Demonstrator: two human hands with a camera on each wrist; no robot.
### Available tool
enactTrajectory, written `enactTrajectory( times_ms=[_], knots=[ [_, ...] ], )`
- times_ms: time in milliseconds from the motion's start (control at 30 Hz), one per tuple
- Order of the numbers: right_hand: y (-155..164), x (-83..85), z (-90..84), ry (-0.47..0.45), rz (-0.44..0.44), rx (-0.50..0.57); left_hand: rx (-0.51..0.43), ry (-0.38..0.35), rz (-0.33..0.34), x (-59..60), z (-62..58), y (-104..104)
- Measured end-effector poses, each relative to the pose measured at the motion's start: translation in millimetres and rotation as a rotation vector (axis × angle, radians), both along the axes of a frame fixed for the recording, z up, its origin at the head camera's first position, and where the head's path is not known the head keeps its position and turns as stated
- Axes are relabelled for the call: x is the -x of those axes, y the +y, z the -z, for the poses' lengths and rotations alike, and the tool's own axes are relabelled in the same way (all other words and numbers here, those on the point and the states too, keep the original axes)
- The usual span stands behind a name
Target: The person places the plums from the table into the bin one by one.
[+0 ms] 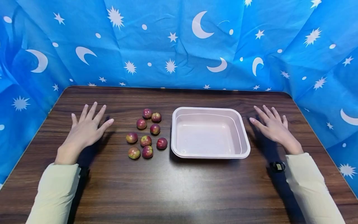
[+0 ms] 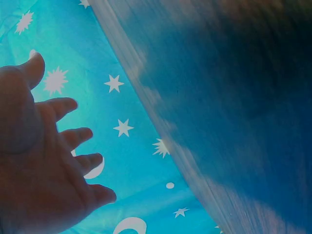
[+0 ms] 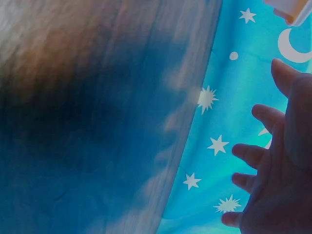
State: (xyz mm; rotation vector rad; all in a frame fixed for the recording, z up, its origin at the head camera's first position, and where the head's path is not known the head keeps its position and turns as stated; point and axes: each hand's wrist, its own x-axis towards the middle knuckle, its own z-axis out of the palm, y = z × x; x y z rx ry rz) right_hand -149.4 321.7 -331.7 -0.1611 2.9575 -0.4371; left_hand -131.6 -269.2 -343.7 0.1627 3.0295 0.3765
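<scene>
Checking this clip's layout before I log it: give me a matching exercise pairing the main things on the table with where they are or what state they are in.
Column one:
1. left hand
2. right hand
3. tray
4. small fruits

Column two:
A. pale pink, nothing in it, mid-table
B. clustered on the wood between the tray and a hand
C. fingers spread, at the tray's far side from the fruits
D. fingers spread, beside the fruits

Pairs: 1-D, 2-C, 3-A, 4-B
</scene>
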Motion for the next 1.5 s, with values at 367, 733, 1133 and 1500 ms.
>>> enactTrajectory(
  times_ms=[367, 733, 1133, 1500],
  knots=[
    [-2.0, -0.5, -19.4, -0.060, -0.001, 0.304, -0.118, 0.056, 0.011, -1.1, -4.9, -0.8],
    [-15.5, 5.4, -35.1, -0.130, -0.069, 0.672, -0.240, -0.062, -0.043, -0.8, -8.9, 6.0],
    [-28.1, 12.1, -36.7, -0.241, -0.012, 0.832, -0.318, -0.118, -0.031, -4.6, -8.4, 10.9],
    [-35.2, 17.3, -34.2, -0.287, 0.130, 0.968, -0.474, -0.129, -0.030, -8.5, -6.8, 11.9]
  ],
)
